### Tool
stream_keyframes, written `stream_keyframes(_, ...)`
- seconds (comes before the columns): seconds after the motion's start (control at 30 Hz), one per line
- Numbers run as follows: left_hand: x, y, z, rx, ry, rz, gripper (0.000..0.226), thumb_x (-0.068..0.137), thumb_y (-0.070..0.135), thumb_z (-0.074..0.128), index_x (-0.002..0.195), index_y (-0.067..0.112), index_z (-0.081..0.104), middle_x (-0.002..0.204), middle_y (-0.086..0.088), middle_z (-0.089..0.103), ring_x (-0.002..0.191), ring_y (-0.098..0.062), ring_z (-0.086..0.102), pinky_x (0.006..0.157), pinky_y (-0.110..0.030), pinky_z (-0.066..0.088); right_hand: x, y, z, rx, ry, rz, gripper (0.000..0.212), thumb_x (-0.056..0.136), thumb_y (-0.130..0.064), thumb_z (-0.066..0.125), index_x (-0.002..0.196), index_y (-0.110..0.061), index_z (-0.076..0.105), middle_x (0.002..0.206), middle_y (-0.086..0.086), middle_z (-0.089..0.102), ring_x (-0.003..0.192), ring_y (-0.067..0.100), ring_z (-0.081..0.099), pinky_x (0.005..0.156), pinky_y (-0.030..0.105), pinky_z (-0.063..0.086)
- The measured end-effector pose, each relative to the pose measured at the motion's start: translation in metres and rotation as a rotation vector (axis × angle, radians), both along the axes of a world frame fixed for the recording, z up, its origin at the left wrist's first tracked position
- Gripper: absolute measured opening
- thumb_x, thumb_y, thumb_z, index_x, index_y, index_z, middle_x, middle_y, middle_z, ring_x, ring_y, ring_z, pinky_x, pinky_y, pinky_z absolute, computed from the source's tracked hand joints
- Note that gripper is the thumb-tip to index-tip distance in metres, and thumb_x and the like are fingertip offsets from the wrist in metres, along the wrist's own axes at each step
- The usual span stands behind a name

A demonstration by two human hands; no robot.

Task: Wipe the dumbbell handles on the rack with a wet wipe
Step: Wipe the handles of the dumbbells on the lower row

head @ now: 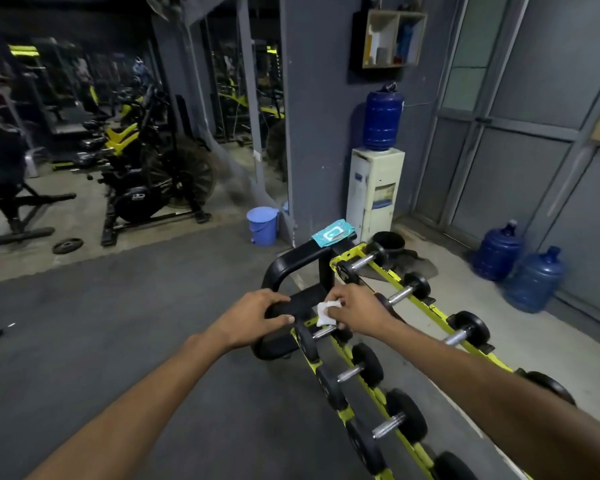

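A yellow and black dumbbell rack (355, 382) runs from the centre toward the lower right, with several black dumbbells on two tiers. My right hand (359, 311) pinches a crumpled white wet wipe (326, 312) just above the chrome handle of the nearest lower-tier dumbbell (321, 333). My left hand (257, 318) grips the black end frame of the rack (291, 261) beside that dumbbell. A teal pack of wet wipes (332, 233) lies on top of the rack's end frame.
A water dispenser (374, 188) with a blue bottle stands against the grey wall behind the rack. A blue bucket (262, 225) sits on the floor to its left. Two blue water jugs (516, 265) stand at the right wall. Exercise bikes (146, 181) fill the left background.
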State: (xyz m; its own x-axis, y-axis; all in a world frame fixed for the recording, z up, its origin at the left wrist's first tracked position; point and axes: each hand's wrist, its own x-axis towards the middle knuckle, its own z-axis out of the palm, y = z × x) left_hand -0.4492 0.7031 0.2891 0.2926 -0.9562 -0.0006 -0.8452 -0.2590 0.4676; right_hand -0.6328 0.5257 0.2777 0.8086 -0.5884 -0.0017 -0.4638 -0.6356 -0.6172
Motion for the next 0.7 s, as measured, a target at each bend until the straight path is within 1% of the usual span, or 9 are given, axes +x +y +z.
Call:
stream_keyframes(0.1, 0.047, -0.051, -0.022, 0.031, 0.005, -0.048, 0.052, 0.096, 0.047, 0.070, 0.139, 0.019, 0.065, 0.130, -0.003, 0.067, 0.121, -0.018, 0.061, 0.100, -0.025, 0.044, 0.043, -0.041, -0.027, 0.016, 0.031, -0.032, 0.007, 0.086, -0.029, 0.070, 0.090, -0.024, 0.071, 0.069, -0.004, 0.070, 0.065, 0.012, 0.069, 0.066, 0.041, 0.060)
stream_keyframes(0.2, 0.091, -0.107, -0.047, 0.068, 0.004, -0.086, 0.067, 0.088, 0.064, 0.057, 0.140, 0.020, 0.064, 0.131, -0.002, 0.066, 0.120, -0.016, 0.061, 0.102, -0.027, 0.045, 0.085, -0.086, -0.052, 0.039, 0.049, -0.048, 0.010, 0.088, -0.030, 0.069, 0.095, -0.023, 0.071, 0.074, -0.003, 0.071, 0.067, 0.012, 0.070, 0.069, 0.042, 0.061)
stream_keyframes(0.3, 0.129, -0.161, -0.071, 0.104, 0.017, -0.120, 0.080, 0.082, 0.075, 0.048, 0.141, 0.024, 0.063, 0.128, 0.001, 0.066, 0.119, -0.014, 0.061, 0.102, -0.030, 0.047, 0.120, -0.135, -0.070, 0.070, 0.041, -0.055, 0.011, 0.088, -0.027, 0.068, 0.094, -0.018, 0.071, 0.067, -0.008, 0.065, 0.065, 0.012, 0.067, 0.068, 0.040, 0.060)
stream_keyframes(0.37, 0.149, -0.190, -0.084, 0.125, 0.036, -0.136, 0.076, 0.085, 0.073, 0.052, 0.141, 0.023, 0.062, 0.128, 0.000, 0.066, 0.119, -0.014, 0.061, 0.103, -0.034, 0.049, 0.140, -0.162, -0.078, 0.071, 0.066, -0.068, 0.013, 0.089, -0.027, 0.068, 0.096, -0.016, 0.071, 0.063, -0.012, 0.062, 0.065, 0.012, 0.066, 0.067, 0.037, 0.058)
stream_keyframes(0.47, 0.174, -0.226, -0.101, 0.147, 0.073, -0.177, 0.057, 0.095, 0.054, 0.067, 0.142, 0.021, 0.062, 0.130, -0.001, 0.065, 0.120, -0.015, 0.061, 0.103, -0.031, 0.047, 0.166, -0.192, -0.090, 0.100, 0.082, -0.099, 0.014, 0.090, -0.026, 0.068, 0.095, -0.014, 0.072, 0.061, -0.014, 0.059, 0.066, 0.011, 0.064, 0.068, 0.032, 0.055)
stream_keyframes(0.5, 0.183, -0.236, -0.108, 0.162, 0.084, -0.191, 0.057, 0.094, 0.053, 0.067, 0.141, 0.021, 0.063, 0.131, -0.001, 0.065, 0.121, -0.015, 0.061, 0.104, -0.031, 0.047, 0.173, -0.200, -0.096, 0.110, 0.095, -0.109, 0.013, 0.090, -0.025, 0.068, 0.093, -0.014, 0.071, 0.061, -0.014, 0.058, 0.064, 0.009, 0.063, 0.066, 0.031, 0.054)
stream_keyframes(0.53, 0.193, -0.247, -0.116, 0.189, 0.099, -0.203, 0.062, 0.092, 0.059, 0.065, 0.141, 0.021, 0.063, 0.132, 0.000, 0.065, 0.122, -0.015, 0.061, 0.104, -0.032, 0.048, 0.181, -0.209, -0.104, 0.123, 0.107, -0.119, 0.011, 0.089, -0.024, 0.067, 0.091, -0.014, 0.071, 0.062, -0.014, 0.059, 0.062, 0.007, 0.062, 0.064, 0.029, 0.052)
stream_keyframes(0.6, 0.212, -0.267, -0.134, 0.233, 0.129, -0.233, 0.078, 0.083, 0.074, 0.053, 0.141, 0.022, 0.063, 0.133, 0.001, 0.065, 0.123, -0.014, 0.060, 0.105, -0.035, 0.048, 0.194, -0.226, -0.121, 0.151, 0.134, -0.142, 0.010, 0.088, -0.025, 0.066, 0.087, -0.016, 0.070, 0.063, -0.010, 0.062, 0.062, 0.007, 0.063, 0.059, 0.028, 0.051)
stream_keyframes(0.7, 0.243, -0.296, -0.168, 0.296, 0.143, -0.305, 0.088, 0.077, 0.081, 0.044, 0.141, 0.023, 0.063, 0.131, 0.001, 0.065, 0.122, -0.014, 0.061, 0.104, -0.034, 0.049, 0.211, -0.246, -0.153, 0.158, 0.198, -0.189, 0.017, 0.086, -0.029, 0.061, 0.082, -0.014, 0.069, 0.072, 0.001, 0.069, 0.066, 0.016, 0.066, 0.060, 0.038, 0.054)
